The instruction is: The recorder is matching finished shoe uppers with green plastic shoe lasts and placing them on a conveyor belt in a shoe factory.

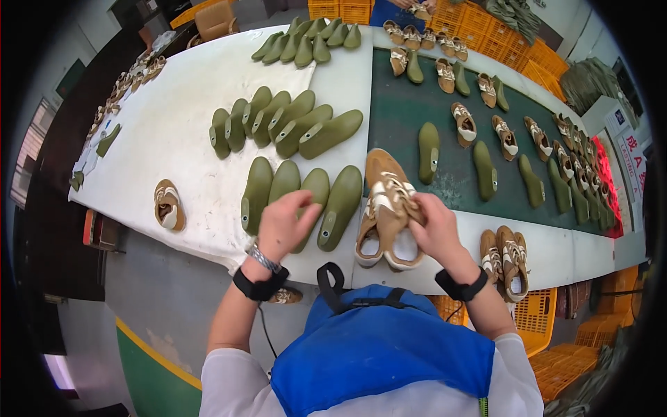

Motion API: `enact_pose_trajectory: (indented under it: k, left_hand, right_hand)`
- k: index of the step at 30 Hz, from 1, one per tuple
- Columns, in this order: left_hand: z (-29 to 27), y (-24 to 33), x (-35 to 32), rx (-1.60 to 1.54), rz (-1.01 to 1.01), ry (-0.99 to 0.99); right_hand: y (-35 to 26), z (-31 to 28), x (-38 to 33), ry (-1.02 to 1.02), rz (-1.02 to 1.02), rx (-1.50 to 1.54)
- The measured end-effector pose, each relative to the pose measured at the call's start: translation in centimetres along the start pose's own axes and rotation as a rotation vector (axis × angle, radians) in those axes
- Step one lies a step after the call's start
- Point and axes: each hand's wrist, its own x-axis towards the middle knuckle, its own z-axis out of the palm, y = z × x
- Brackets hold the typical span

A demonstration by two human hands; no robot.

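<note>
My right hand (438,226) is closed on the right-hand shoe of a tan pair with white stripes. That pair of shoes (381,182) is side by side in front of me, toes pointing away and collars toward me. My left hand (283,226) hovers over a near row of green shoe lasts (343,205), with thumb and forefinger apart and nothing seen between them. It partly hides the middle lasts. Farther off lies a second row of green lasts (310,111). A single tan shoe (168,206) sits to the left on the white cloth (187,90).
On the green mat (451,191) at right, tan shoes (464,125) and green lasts (429,149) stand in rows. Another pair of shoes (506,260) is at the near right edge. Yellow crates (536,320) stand below it. At the far side a person's hands (419,8) hold a shoe.
</note>
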Motion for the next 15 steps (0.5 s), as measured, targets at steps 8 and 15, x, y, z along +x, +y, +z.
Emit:
enact_pose_trajectory:
  k: [8, 15]
  left_hand:
    - [3.2, 8.3, 3.2, 0.012, 0.189, -0.081]
    - [4.0, 10.0, 4.2, -0.177, 0.249, -0.005]
  right_hand:
    - [-3.3, 0.3, 1.6, 0.172, -0.164, 0.058]
    - [-3.0, -1.4, 0.5, 0.297, -0.078, 0.204]
